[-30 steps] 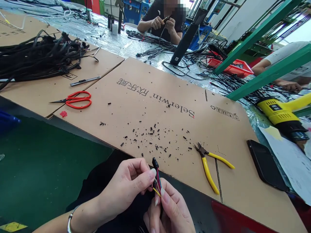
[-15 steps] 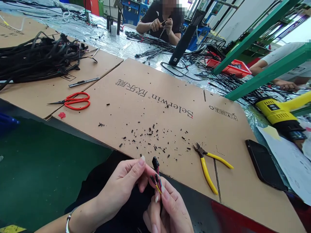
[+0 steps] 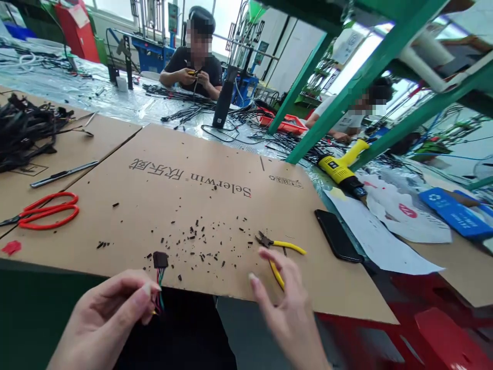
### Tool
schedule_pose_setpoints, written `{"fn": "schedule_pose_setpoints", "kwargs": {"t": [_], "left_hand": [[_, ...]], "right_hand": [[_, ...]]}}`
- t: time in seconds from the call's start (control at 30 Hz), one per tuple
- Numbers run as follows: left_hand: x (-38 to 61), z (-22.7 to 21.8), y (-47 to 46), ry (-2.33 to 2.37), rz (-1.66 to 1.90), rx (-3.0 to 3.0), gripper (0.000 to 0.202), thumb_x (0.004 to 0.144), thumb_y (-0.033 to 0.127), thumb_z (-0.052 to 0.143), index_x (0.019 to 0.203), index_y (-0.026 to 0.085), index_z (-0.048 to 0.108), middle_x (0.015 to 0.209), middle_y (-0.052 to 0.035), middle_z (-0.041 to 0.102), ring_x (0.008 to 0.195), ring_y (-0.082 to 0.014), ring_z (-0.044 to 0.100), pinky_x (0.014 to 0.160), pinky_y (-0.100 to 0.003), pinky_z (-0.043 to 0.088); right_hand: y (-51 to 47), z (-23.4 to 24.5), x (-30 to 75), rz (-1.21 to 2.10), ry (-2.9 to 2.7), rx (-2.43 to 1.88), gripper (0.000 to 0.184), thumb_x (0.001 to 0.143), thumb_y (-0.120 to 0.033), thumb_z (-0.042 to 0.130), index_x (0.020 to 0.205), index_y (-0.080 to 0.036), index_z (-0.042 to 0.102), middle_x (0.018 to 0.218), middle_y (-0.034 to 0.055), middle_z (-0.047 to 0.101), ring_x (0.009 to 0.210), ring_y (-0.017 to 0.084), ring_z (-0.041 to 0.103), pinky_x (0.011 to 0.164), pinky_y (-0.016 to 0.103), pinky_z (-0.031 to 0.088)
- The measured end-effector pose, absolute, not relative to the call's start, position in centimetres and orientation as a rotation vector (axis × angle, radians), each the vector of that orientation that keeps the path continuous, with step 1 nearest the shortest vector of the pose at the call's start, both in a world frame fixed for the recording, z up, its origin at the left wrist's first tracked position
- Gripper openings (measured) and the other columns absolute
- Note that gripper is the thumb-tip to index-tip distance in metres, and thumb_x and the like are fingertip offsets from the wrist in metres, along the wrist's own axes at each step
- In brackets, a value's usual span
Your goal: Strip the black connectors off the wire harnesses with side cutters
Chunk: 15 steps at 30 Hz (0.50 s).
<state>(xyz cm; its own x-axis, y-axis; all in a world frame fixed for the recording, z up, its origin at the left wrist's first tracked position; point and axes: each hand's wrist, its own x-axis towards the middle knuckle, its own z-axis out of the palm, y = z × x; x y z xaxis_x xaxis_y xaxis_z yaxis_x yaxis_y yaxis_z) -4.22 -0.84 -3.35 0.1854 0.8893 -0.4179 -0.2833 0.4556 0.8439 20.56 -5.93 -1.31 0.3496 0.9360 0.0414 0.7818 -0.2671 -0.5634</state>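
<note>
Pinched in my left hand is a wire harness: several thin coloured wires ending in a black connector that points up past my fingertips. The rest of its wires are hidden by my hand. My right hand is empty, thumb and fingers apart, over the near edge of the cardboard. It is close to yellow-handled cutting pliers, whose lower handle it partly covers. Small black offcuts lie scattered on the cardboard between my hands.
At left lie red-handled scissors, a utility knife and a heap of black cables. A phone, paper sheets and a yellow heat gun are at right. A co-worker sits across the table; green posts rise at right.
My right hand has let go of the wires and moved right to the pliers, its fingers opening. My left hand now holds the harness alone. The view has turned right and up.
</note>
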Motion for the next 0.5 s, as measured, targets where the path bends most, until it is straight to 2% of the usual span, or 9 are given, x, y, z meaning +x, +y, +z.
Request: {"fn": "schedule_pose_setpoints", "kwargs": {"t": [0.03,0.07,0.13,0.2,0.27,0.37,0.43,0.5], "left_hand": [[-4.5,-3.3,-0.7,1.079,1.013,0.651,0.03,0.051,0.035,0.084,0.064,0.015,0.065,0.064,0.0002,0.06,0.058,-0.0063,0.054,0.05,-0.011,0.05],[-4.7,-3.2,-0.5,1.085,1.108,0.604,0.031,0.047,0.034,0.086,0.063,0.017,0.066,0.065,0.001,0.061,0.059,-0.0066,0.055,0.049,-0.011,0.051],[-4.8,-2.8,0.0,1.104,1.243,0.514,0.033,0.04,0.032,0.089,0.062,0.019,0.068,0.066,0.0029,0.063,0.061,-0.0077,0.058,0.05,-0.011,0.053],[-4.4,-2.1,0.3,1.09,1.263,0.447,0.032,0.039,0.029,0.089,0.063,0.02,0.07,0.069,0.0034,0.066,0.064,-0.0086,0.061,0.054,-0.012,0.056],[-3.7,-1.5,0.7,1.014,1.203,0.425,0.028,0.046,0.028,0.087,0.067,0.018,0.073,0.072,0.0016,0.069,0.065,-0.0081,0.062,0.059,-0.012,0.057],[-2.6,-0.7,1.1,0.893,1.123,0.417,0.022,0.057,0.028,0.082,0.072,0.015,0.073,0.069,-0.0004,0.068,0.063,-0.0053,0.062,0.059,-0.009,0.056],[-2.2,-0.4,1.1,0.835,1.06,0.387,0.021,0.058,0.028,0.081,0.07,0.014,0.072,0.066,-0.0001,0.067,0.06,-0.0046,0.062,0.057,-0.009,0.055],[-1.9,0.0,1.0,0.787,1.012,0.352,0.021,0.059,0.027,0.081,0.07,0.013,0.071,0.065,0.0001,0.067,0.058,-0.0045,0.061,0.055,-0.009,0.054]], "right_hand": [[-5.6,-1.5,22.6,0.254,-1.628,-2.315,0.066,0.084,-0.064,0.033,0.134,-0.021,0.038,0.141,0.011,0.036,0.136,0.023,0.025,0.111,0.043,0.028],[-5.4,-1.9,24.5,0.216,-1.647,-2.398,0.078,0.079,-0.067,0.038,0.139,-0.017,0.032,0.146,0.0136,0.028,0.14,0.028,0.014,0.112,0.049,0.022],[-5.0,-2.7,27.6,0.246,-1.69,-2.512,0.095,0.069,-0.068,0.05,0.144,-0.015,0.027,0.151,0.0183,0.017,0.14,0.038,0.008,0.106,0.063,0.02],[-4.7,-3.6,29.6,0.268,-1.74,-2.561,0.093,0.071,-0.068,0.046,0.143,-0.012,0.029,0.149,0.0211,0.02,0.139,0.041,0.014,0.104,0.064,0.023],[-4.5,-4.3,30.9,0.217,-1.804,-2.558,0.086,0.075,-0.067,0.038,0.141,-0.012,0.034,0.144,0.0202,0.031,0.136,0.038,0.024,0.106,0.06,0.022],[-3.9,-4.9,32.3,0.048,-1.874,-2.517,0.078,0.076,-0.063,0.035,0.137,-0.015,0.043,0.119,0.0167,0.053,0.116,0.034,0.048,0.101,0.057,0.028],[-3.6,-5.0,32.7,-0.002,-1.793,-2.464,0.075,0.074,-0.063,0.037,0.129,-0.016,0.052,0.105,0.0161,0.056,0.104,0.034,0.053,0.094,0.056,0.035],[-3.7,-4.9,32.6,0.266,-1.523,-2.337,0.071,0.074,-0.066,0.039,0.122,-0.018,0.058,0.103,0.0165,0.057,0.096,0.033,0.057,0.085,0.051,0.043]]}}
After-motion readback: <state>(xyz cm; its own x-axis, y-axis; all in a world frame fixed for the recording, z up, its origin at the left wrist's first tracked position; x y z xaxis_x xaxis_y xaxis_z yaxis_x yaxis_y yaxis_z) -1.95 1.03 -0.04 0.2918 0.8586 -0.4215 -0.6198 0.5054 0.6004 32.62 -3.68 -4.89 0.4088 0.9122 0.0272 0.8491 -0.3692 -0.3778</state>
